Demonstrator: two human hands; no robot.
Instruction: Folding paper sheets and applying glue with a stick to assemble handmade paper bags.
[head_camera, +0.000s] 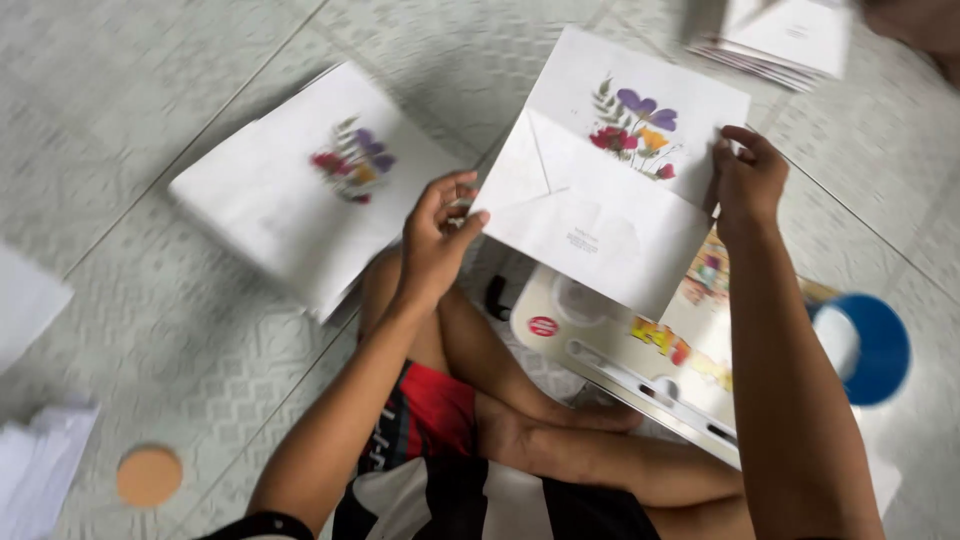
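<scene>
Sitting cross-legged on the tiled floor (150, 120), the person holds a white envelope (600, 215) up between both hands (its open flap shows pressed flowers). The left hand (435, 240) pinches the left corner, the right hand (745, 180) grips the right edge. A stack of similar envelopes (300, 190) lies just beside it, a blue tape roll (870, 345) by the right forearm.

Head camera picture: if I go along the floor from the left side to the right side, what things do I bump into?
White paper pile → round tan disc → stack of flowered envelopes → left hand → open flowered envelope held up → right hand → blue tape roll.
</scene>
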